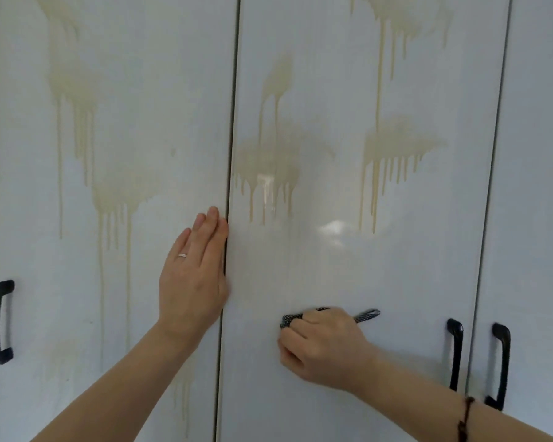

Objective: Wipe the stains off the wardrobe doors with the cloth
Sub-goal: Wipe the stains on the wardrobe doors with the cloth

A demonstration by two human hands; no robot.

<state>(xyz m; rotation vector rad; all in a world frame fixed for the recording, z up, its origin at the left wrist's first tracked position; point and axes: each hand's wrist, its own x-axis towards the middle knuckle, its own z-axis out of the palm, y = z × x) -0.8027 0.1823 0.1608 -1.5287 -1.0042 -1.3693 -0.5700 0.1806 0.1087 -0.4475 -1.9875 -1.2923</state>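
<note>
Mid-wipe: right hand (323, 346) grips cloth (366, 315) against the door (348, 266), left hand (193, 275) flat, fingers straight, bracing beside it; stains (393, 148) above both hands likely need upward strokes next.

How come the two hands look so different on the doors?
The left hand lies flat with straight fingers; the right hand curls round the cloth. The left hand is higher and wears a ring; the right sits lower. Both rest against the wardrobe doors.
</note>
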